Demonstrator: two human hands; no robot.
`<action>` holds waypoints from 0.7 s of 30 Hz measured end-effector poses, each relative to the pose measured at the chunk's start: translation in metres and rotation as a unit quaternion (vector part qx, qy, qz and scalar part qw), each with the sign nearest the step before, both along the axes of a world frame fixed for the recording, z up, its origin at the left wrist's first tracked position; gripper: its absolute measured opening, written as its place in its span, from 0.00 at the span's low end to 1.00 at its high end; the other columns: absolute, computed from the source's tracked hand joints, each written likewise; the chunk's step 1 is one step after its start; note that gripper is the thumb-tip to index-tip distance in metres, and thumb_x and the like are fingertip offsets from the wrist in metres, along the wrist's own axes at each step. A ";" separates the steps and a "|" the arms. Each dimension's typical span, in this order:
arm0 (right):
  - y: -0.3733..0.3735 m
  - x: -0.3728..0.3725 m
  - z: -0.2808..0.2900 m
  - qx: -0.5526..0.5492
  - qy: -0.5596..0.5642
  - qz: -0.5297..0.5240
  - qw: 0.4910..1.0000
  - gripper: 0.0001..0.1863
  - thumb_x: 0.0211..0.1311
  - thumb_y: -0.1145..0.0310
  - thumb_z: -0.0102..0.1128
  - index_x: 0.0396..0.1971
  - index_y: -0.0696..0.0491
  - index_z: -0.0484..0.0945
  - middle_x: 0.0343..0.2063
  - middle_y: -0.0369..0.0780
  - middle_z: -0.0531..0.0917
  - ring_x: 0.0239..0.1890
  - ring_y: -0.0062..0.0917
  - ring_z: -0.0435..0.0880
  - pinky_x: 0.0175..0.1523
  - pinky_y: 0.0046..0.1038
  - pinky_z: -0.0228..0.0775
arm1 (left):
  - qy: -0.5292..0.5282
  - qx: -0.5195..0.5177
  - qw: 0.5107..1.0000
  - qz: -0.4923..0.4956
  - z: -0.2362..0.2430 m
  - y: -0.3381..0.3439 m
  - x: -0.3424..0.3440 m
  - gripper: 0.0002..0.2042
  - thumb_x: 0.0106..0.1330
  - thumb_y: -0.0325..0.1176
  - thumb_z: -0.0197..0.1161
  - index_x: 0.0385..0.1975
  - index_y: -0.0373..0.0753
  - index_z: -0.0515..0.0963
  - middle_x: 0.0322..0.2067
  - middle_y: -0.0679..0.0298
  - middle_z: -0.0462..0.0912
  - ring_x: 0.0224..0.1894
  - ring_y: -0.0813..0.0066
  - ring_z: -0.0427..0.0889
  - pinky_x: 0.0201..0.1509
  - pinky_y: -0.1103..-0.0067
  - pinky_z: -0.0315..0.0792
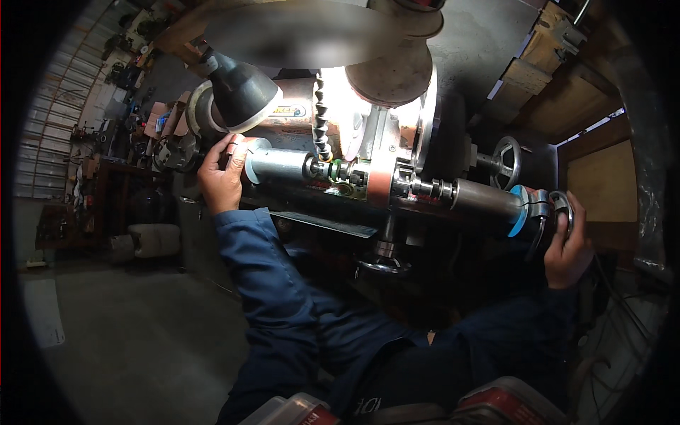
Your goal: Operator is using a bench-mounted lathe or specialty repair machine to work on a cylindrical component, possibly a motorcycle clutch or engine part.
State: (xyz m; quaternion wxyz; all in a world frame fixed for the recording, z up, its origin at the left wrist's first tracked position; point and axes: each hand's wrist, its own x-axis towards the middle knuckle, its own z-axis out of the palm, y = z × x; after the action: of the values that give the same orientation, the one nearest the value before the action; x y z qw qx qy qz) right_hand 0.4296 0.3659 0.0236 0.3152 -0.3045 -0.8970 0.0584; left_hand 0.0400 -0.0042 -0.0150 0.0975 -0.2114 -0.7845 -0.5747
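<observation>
A long metal shaft assembly lies across the machine in front of me. On its left is a bright metal cylinder (pixel 283 166) with a pale blue disc (pixel 253 160); on its right, a darker cylinder (pixel 487 202) with a blue disc (pixel 518 211). My left hand (pixel 221 177) is closed on a reddish end piece beside the pale disc, thumb toward the cylinder. My right hand (pixel 568 248) curls its fingers round a metal ring (pixel 562 210) beyond the blue disc. A clamp with a lever (pixel 540 207) sits between that ring and the disc. A red block (pixel 380 185) stands mid-shaft.
A black cone-shaped lamp (pixel 244 92) hangs close above my left hand. Behind the shaft rise a ribbed black hose (pixel 321 113) and a round wheel guard (pixel 389 74). Handwheels stand at the right (pixel 506 161) and below centre (pixel 382 265). Cables hang at lower right.
</observation>
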 end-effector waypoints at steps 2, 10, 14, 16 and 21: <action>0.003 -0.005 0.006 -0.014 -0.051 -0.044 0.998 0.15 0.68 0.67 0.45 0.50 0.48 0.76 0.41 0.43 0.83 0.42 0.39 0.83 0.41 0.34 0.75 | 0.002 -0.007 1.000 0.005 -0.002 0.000 -0.001 0.14 0.60 0.27 0.67 0.45 0.30 0.78 0.38 0.62 0.83 0.40 0.81 0.79 0.47 0.83 0.72; 0.016 -0.019 0.017 -0.042 -0.104 -0.059 0.992 0.13 0.65 0.68 0.50 0.46 0.47 0.80 0.38 0.43 0.84 0.40 0.38 0.83 0.42 0.32 0.74 | 0.010 -0.022 0.999 0.032 -0.010 -0.004 -0.008 0.14 0.59 0.29 0.69 0.41 0.30 0.79 0.34 0.67 0.81 0.36 0.82 0.76 0.44 0.84 0.70; 0.010 -0.017 0.009 -0.087 -0.072 -0.080 0.990 0.13 0.66 0.68 0.49 0.46 0.47 0.80 0.38 0.43 0.84 0.39 0.37 0.84 0.42 0.32 0.74 | -0.011 -0.005 1.000 0.015 -0.012 -0.006 -0.009 0.14 0.59 0.29 0.69 0.42 0.29 0.79 0.35 0.67 0.81 0.37 0.83 0.76 0.44 0.84 0.70; 0.008 -0.016 0.002 -0.036 -0.018 -0.083 0.996 0.13 0.66 0.68 0.49 0.46 0.49 0.80 0.39 0.42 0.84 0.38 0.35 0.84 0.41 0.31 0.74 | 0.006 -0.016 0.999 0.031 -0.013 -0.007 -0.010 0.14 0.59 0.29 0.69 0.42 0.29 0.78 0.35 0.67 0.81 0.37 0.82 0.76 0.44 0.84 0.70; 0.005 -0.009 -0.014 0.019 0.017 -0.054 0.998 0.14 0.68 0.69 0.47 0.45 0.55 0.80 0.39 0.42 0.84 0.38 0.34 0.84 0.41 0.30 0.73 | 0.029 -0.037 0.998 0.040 -0.012 -0.007 -0.008 0.15 0.60 0.30 0.68 0.43 0.29 0.78 0.37 0.65 0.81 0.39 0.81 0.76 0.46 0.83 0.70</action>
State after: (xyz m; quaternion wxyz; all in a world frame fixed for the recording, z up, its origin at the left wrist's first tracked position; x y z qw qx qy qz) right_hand 0.4206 0.3708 0.0092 0.3388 -0.3458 -0.8745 0.0295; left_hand 0.0319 -0.0110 -0.0267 0.1350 -0.2001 -0.8100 -0.5345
